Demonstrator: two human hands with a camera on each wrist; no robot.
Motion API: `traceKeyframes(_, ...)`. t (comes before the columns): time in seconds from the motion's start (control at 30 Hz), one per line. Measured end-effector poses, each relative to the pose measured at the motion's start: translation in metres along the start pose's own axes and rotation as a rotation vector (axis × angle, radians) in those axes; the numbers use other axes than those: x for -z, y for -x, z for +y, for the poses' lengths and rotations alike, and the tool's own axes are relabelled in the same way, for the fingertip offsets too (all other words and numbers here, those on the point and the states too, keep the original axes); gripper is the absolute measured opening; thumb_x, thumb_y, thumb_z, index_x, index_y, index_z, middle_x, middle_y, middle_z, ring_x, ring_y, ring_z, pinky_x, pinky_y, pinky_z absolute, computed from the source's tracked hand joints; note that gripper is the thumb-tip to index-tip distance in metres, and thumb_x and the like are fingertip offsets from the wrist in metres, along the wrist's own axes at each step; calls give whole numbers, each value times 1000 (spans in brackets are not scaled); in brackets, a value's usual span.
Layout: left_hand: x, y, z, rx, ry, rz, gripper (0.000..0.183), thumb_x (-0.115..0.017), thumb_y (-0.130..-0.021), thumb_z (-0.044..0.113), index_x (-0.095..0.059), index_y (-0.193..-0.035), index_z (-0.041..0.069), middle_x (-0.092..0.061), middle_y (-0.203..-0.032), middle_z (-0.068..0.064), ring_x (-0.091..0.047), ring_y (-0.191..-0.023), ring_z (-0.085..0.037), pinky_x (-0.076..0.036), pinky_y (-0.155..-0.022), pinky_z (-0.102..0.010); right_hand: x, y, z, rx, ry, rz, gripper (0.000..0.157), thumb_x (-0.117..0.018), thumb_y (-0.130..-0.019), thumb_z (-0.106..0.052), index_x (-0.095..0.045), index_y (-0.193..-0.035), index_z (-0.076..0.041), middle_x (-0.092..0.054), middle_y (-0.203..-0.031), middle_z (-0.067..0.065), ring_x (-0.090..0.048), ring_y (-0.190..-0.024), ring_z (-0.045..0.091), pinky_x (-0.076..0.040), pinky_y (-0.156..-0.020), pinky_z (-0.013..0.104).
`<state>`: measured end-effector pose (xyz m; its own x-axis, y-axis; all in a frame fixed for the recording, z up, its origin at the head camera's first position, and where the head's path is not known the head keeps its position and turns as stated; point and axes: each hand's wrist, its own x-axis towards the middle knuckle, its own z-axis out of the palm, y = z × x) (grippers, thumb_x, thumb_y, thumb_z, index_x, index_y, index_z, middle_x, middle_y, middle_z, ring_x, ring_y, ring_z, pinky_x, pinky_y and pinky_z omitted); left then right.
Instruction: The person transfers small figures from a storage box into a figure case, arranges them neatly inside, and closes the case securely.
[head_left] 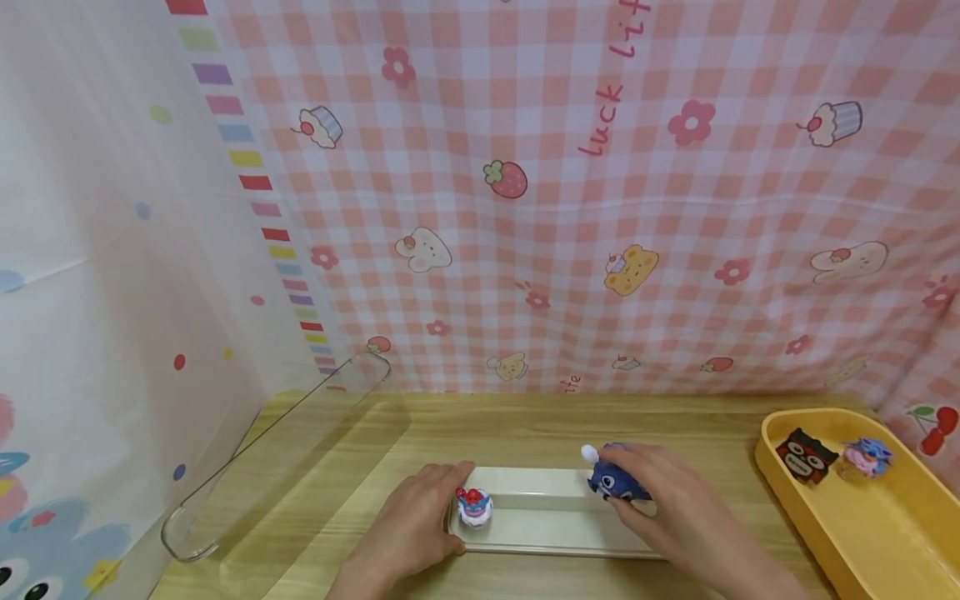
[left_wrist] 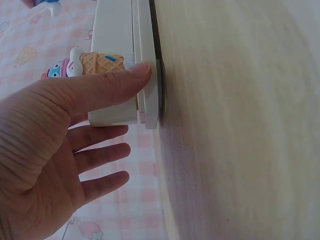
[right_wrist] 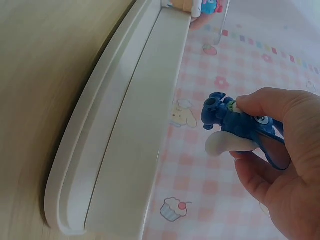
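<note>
A long white stepped display base [head_left: 540, 530] lies on the wooden table. My left hand [head_left: 408, 518] holds its left end, thumb on the front edge and the other fingers round the back. Just beside that thumb stands a small ice-cream-cone figurine [head_left: 475, 508]; the left wrist view shows its waffle cone [left_wrist: 102, 63] partly behind the thumb. Over the right part of the base, my right hand [head_left: 671, 500] pinches a blue figurine [right_wrist: 237, 120] between thumb and fingers. This figurine has big eyes, a long ear and a white tail-like part, and hangs tilted apart from the base.
At the right stands a yellow tray [head_left: 885, 533] with a dark square-faced figurine [head_left: 806, 457] and a blue-and-pink figurine [head_left: 867, 457] in it. A clear plastic cover [head_left: 281, 454] lies at the left of the table. A pink checked cloth [head_left: 480, 275] hangs behind.
</note>
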<state>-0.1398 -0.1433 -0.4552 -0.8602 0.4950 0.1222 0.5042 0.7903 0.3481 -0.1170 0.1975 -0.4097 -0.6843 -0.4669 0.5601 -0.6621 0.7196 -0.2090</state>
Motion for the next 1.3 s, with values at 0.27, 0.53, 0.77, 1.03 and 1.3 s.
traceKeyframes(0.27,-1,0,0,18,12,-10,94,-100,-67,18,-55,-149,6,-65,-138,-9,-58,-129,-27,-50,-107,-52,-6,-6,-9,-8,-32,-13,70,-97,-70,-9,-68,-133,-14,-70,-124,3,-70,-105,21,-64,-82,42)
traceKeyframes(0.53,-1,-1,-1,19,13,-16,94,-100,-68,18,-55,-149,5,-65,-138,-9,-58,-129,-28,-50,-107,-53,-13,-8,-16,-21,-99,-40,68,-94,-73,-5,-66,-134,-18,-65,-124,0,-68,-101,16,-64,-78,36)
traceKeyframes(0.77,-1,-1,-1,13,15,-8,94,-100,-67,17,-55,-149,6,-65,-138,-8,-58,-129,-27,-50,-107,-52,-18,-9,-21,-29,-142,-92,62,-90,-80,-6,-66,-136,-19,-64,-127,-1,-67,-103,13,-63,-83,36)
traceKeyframes(1.03,-1,0,-1,6,12,-3,94,-100,-67,17,-55,-149,6,-66,-138,-8,-58,-129,-27,-51,-106,-52,-27,-9,-24,29,-141,-63,61,-89,-80,-7,-66,-135,-20,-64,-128,-1,-66,-102,13,-62,-83,36)
traceKeyframes(1.3,-1,-1,-2,14,6,-13,94,-100,-67,18,-54,-149,6,-66,-138,-8,-58,-129,-27,-50,-106,-52,-35,-8,-25,69,-140,-63,62,-89,-80,-8,-66,-135,-21,-64,-124,0,-67,-101,15,-62,-83,37)
